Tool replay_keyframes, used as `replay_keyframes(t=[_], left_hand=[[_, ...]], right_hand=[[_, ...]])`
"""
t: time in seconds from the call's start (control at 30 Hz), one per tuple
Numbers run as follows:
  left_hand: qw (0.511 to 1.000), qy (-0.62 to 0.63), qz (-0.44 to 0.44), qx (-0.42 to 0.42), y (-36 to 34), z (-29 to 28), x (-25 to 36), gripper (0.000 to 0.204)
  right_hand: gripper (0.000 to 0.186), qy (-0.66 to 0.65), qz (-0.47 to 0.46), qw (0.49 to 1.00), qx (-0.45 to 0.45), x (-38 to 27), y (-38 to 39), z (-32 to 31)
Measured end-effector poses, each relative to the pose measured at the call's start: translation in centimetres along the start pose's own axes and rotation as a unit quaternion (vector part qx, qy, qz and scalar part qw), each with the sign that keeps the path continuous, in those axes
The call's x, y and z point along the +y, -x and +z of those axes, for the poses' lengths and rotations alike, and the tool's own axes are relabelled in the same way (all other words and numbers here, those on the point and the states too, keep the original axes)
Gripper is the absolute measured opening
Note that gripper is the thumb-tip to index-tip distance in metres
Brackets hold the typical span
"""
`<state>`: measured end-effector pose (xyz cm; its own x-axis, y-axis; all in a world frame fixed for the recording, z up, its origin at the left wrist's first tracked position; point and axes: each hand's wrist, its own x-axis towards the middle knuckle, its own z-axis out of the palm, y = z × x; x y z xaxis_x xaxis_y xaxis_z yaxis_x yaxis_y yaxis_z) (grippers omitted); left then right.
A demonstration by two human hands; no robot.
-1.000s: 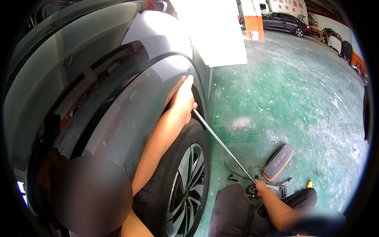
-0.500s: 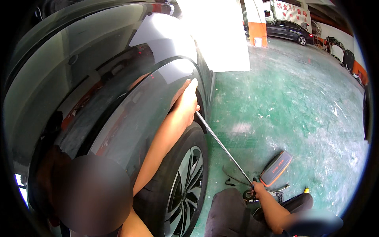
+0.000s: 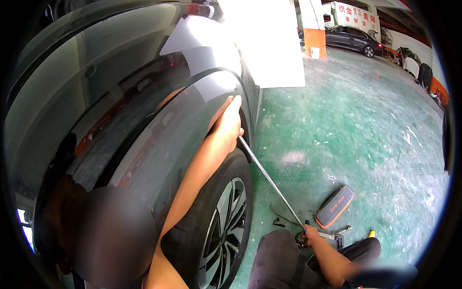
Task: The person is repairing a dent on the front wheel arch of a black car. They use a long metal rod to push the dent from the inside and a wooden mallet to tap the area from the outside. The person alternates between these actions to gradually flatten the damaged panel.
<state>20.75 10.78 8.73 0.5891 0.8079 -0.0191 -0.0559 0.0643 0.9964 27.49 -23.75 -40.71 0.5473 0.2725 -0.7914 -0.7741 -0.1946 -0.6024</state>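
Note:
A long straight metal rod (image 3: 272,180) slants from the dark car's wheel arch down toward my knees. My left hand (image 3: 228,123) is closed around its upper part, at the edge of the glossy fender (image 3: 163,125). The index finger stretches along the fender's surface; the rod's far tip is hidden behind the hand and the arch. Low in the view, my right hand (image 3: 310,234) grips the rod's near end. Directly below my left hand stands the tire (image 3: 243,168) with its multi-spoke wheel (image 3: 226,231).
On the green floor (image 3: 346,139) lie a grey case with orange trim (image 3: 335,207), a jack-like metal tool (image 3: 332,237) and a small yellow object (image 3: 371,233). A bright white panel (image 3: 274,48) stands beyond the fender. Farther back are an orange-and-white pillar (image 3: 314,41) and a parked dark car (image 3: 351,37).
My right hand has shifted slightly left and toward me, bringing the rod's near end with it. My left hand stays in place against the fender.

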Motion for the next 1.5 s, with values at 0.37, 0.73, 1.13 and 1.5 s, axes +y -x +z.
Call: replay_keyframes(t=[0.37, 0.73, 1.13, 1.5], left_hand=[[1.0, -0.015, 0.015, 0.007, 0.5, 0.4, 0.2, 0.049], [1.0, 0.006, 0.012, -0.014, -0.2, 0.3, -0.2, 0.052], [0.999, -0.036, -0.002, 0.018, 0.9, 0.5, 0.6, 0.044], [1.0, 0.005, 0.019, 0.002, 0.0, 0.3, -0.2, 0.05]], right_hand=[[0.023, -0.015, 0.026, 1.0, -0.007, -0.2, -2.1, 2.5], [0.021, 0.012, -0.002, 1.0, 0.003, -1.6, -0.7, -2.3], [0.024, -0.017, 0.006, 1.0, 0.001, 1.9, -2.7, 3.5], [0.022, -0.009, 0.001, 1.0, -0.019, -1.5, -0.1, -1.0]])
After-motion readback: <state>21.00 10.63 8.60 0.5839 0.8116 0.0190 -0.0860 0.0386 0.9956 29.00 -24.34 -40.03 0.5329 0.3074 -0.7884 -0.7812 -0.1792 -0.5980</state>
